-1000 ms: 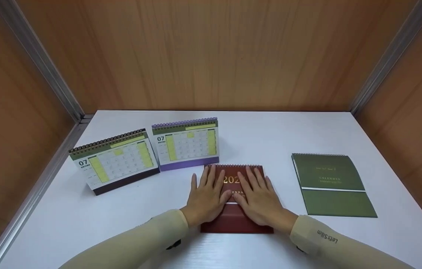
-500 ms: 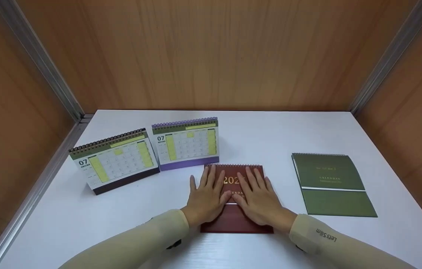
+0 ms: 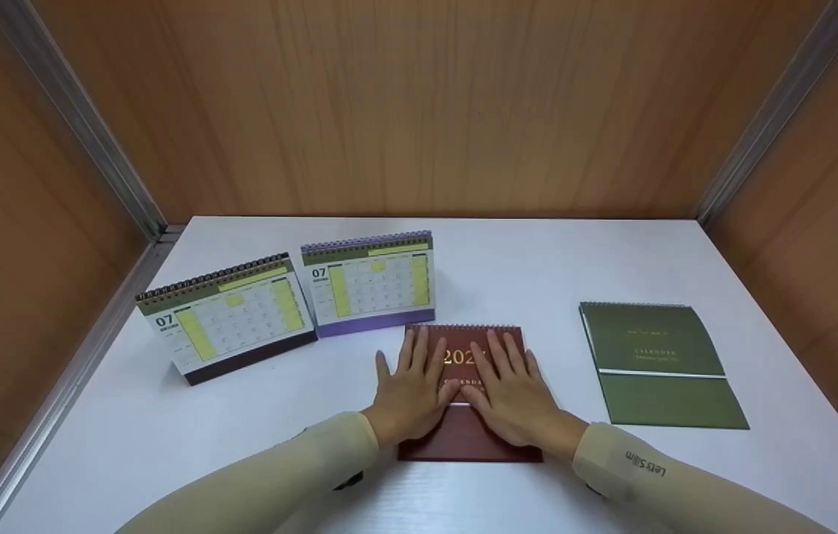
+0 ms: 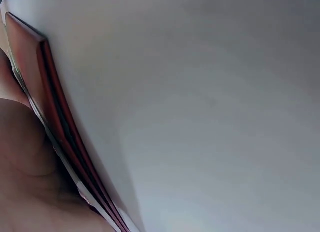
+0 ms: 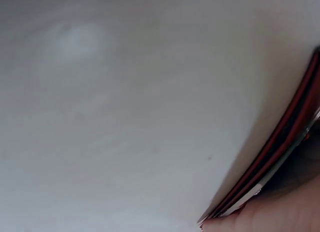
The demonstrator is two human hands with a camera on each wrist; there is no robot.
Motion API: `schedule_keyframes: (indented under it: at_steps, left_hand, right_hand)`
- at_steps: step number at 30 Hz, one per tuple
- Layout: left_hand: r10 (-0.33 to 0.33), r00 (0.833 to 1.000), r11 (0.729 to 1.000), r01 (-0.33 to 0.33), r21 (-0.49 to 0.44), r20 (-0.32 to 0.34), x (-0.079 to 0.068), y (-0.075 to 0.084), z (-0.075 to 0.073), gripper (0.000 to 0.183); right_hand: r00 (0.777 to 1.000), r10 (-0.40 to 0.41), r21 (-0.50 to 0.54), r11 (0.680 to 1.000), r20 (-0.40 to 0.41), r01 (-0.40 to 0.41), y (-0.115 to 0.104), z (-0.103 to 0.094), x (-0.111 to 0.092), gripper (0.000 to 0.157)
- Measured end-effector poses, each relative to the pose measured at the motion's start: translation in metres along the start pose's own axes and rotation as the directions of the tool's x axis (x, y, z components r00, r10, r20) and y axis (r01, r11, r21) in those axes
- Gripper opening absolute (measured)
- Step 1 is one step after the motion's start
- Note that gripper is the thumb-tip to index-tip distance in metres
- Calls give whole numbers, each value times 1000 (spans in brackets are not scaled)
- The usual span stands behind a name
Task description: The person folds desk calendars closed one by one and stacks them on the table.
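A dark red desk calendar (image 3: 463,437) with gold lettering lies flat near the front middle of the table, its spiral binding at the far edge. My left hand (image 3: 408,397) rests on its left side, fingers straight and spread. On the right side of the cover lies my right hand (image 3: 515,400), also with straight, spread fingers. The two thumbs come close together over the middle. In the left wrist view, the edge of the red calendar (image 4: 55,86) shows layered covers and pages beside the palm. The right wrist view catches the opposite edge of the calendar (image 5: 280,137).
Two desk calendars stand upright at the left: one with a black base (image 3: 230,319), one with a purple base (image 3: 371,285). A green calendar (image 3: 664,371) lies flat at the right. Wooden panels (image 3: 419,111) wall in the white table (image 3: 538,267) at the back and sides.
Both hands stay spread on the red calendar with barely any shift. The calendars have not moved on the table.
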State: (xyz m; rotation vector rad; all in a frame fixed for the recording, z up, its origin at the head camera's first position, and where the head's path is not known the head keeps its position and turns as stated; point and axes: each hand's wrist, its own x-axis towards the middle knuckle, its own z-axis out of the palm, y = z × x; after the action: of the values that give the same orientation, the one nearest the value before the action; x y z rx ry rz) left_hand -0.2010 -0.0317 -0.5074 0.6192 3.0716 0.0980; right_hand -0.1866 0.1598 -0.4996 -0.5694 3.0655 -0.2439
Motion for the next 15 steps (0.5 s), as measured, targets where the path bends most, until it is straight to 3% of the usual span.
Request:
schedule_keyframes:
  at_steps: [7, 15]
  left_hand:
    - [10, 999, 1000, -9, 23, -43, 0, 0, 7, 70]
    - [-1, 999, 999, 0, 33, 37, -1, 3, -4, 71]
  right_hand:
    - [1000, -12, 14, 1000, 12, 12, 2, 3, 0, 71]
    - [999, -38, 33, 999, 24, 37, 2, 1, 2, 70]
